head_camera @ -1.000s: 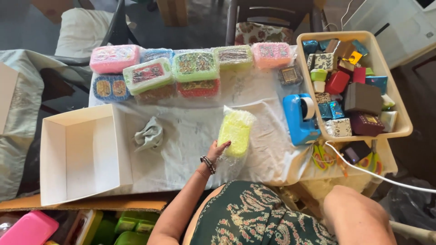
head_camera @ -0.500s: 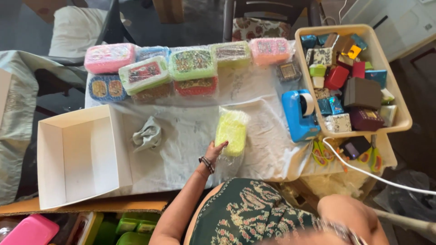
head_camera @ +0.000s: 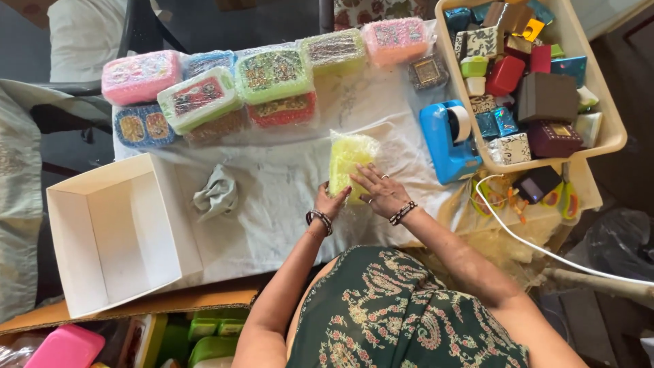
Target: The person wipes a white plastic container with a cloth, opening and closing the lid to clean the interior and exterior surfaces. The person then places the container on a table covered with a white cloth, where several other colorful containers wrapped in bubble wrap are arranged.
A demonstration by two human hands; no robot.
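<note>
Dress: she-less view, the person is wearing dark green paisley (sleeveless)
Wrists: both are wearing dark beaded bracelets
Finger: right hand (head_camera: 383, 193) is wearing a ring

A yellow plastic-wrapped box (head_camera: 349, 163) lies lengthwise on the white cloth (head_camera: 286, 191).

Lower end of the yellow wrapped packet (head_camera: 349, 163) is covered by the left hand (head_camera: 330, 202) and right hand (head_camera: 381, 192), so the grip beneath cannot be made out. The beige basket (head_camera: 608, 126) is cut off by the top edge, and the small boxes (head_camera: 518, 75) inside are partly hidden by one another. The pink container (head_camera: 65, 347) is clipped by the bottom edge.
</note>
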